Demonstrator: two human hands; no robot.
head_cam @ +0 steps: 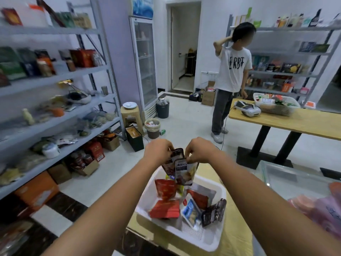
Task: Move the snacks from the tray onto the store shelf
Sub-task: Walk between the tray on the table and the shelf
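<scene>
Grey store shelf [60, 75] stands well left of the white tray [208, 243] on the yellow bench [238, 241]. Above the tray's far edge, left hand [158, 150] and right hand [200, 151] both pinch the tops of dark snack packets [181, 169] that hang upright, others lying in the tray. From this grip the store shelf lies leftward, nearer the left hand.

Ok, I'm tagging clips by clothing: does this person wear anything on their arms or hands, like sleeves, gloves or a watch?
Nothing shows. The left hand and right hand have no gloves. The left forearm and right forearm are uncovered down to the frame's edge: no sleeve, watch, bracelet or cable. Small rings cannot be ruled out.
</scene>
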